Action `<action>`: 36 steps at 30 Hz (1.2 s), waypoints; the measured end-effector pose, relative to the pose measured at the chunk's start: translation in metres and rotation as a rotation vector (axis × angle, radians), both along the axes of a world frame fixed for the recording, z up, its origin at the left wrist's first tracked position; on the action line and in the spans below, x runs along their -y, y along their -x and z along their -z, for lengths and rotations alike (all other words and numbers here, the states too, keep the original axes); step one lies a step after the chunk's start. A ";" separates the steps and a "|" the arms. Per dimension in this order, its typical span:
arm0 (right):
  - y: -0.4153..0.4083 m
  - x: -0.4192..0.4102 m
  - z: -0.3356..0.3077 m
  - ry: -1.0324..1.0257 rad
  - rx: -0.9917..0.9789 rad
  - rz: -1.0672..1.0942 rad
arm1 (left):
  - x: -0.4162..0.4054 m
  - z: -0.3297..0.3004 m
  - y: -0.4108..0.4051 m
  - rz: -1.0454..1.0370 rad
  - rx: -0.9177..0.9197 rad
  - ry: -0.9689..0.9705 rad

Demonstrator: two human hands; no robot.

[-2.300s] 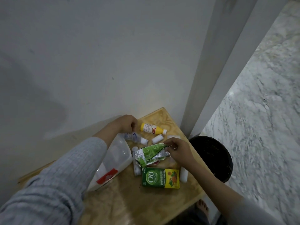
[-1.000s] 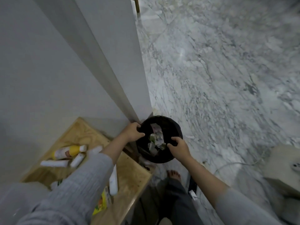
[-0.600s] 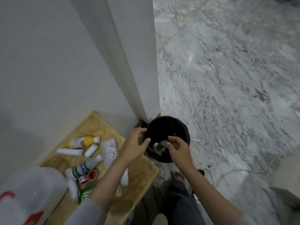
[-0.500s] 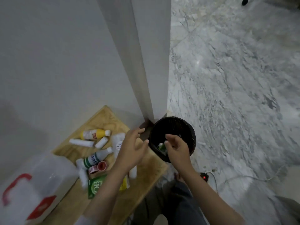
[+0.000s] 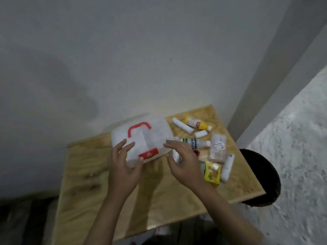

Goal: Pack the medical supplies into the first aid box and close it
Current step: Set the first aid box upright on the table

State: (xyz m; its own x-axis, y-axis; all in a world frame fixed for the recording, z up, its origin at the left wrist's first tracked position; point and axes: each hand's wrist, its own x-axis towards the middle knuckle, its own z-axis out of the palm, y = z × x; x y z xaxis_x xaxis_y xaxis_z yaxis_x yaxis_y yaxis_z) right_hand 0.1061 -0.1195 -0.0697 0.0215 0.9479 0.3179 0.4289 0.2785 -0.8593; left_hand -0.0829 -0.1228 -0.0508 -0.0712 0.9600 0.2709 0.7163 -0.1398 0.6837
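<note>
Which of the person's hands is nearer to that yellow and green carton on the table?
Right. The right hand hovers just left of the carton, partly covering it; the left hand is farther off, at the first aid box.

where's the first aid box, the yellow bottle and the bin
first aid box (image 5: 150, 138), head view, on its translucent lid right of the red handle
yellow bottle (image 5: 195, 125), head view, on its label mid-body
bin (image 5: 261, 174), head view, on its dark inside right of the table
</note>
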 end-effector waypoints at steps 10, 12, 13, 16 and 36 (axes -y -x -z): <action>0.030 -0.048 0.039 -0.153 0.477 -0.203 | -0.012 0.075 0.049 0.062 0.044 -0.009; 0.030 -0.048 0.047 -0.218 0.512 -0.203 | -0.015 0.085 0.046 0.039 0.066 -0.060; 0.029 -0.049 0.050 -0.259 0.535 -0.202 | -0.016 0.090 0.045 0.026 0.058 -0.084; 0.029 -0.052 0.058 -0.384 0.626 -0.193 | -0.022 0.103 0.044 0.001 0.025 -0.167; 0.029 -0.032 0.052 -0.542 0.532 -0.236 | 0.000 0.087 0.068 -0.021 0.106 -0.094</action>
State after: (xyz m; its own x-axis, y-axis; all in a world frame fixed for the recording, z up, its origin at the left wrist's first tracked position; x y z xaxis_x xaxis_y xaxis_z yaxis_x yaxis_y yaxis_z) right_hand 0.0772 -0.0873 -0.1220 -0.4453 0.6190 0.6469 0.6213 0.7339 -0.2745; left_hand -0.1509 -0.1225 -0.1380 -0.1238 0.9288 0.3493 0.6442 -0.1925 0.7402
